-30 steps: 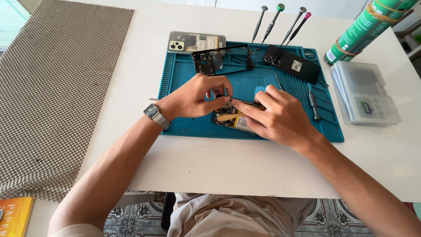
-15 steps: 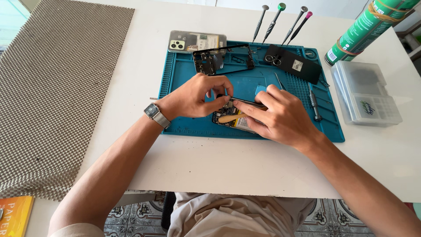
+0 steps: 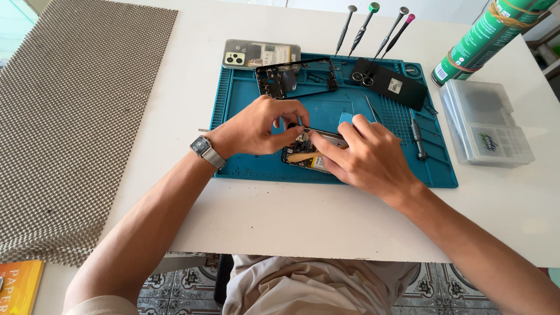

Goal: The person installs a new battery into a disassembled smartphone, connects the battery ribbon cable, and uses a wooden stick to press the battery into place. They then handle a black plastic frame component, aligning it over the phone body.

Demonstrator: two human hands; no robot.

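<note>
I am working on the opened phone (image 3: 312,156), which is lying on the blue mat (image 3: 245,163) near its front edge. My left hand (image 3: 259,125) is pinching a small part at its top; my right hand (image 3: 364,157) is pressing the phone down. I think the next move needs a gentle, steady pull. Compared with before, both hands are staying almost in the same place.

Bright, even daylight is flooding the white table (image 3: 350,227), seeming to come from the far side, and soft shadows are falling toward the near edge under the left hand (image 3: 259,125) and right hand (image 3: 364,154). A mild glare is washing over the clear plastic box (image 3: 487,122). Everything is staying sharp, though the straight table edges are bowing slightly toward the corners.
</note>
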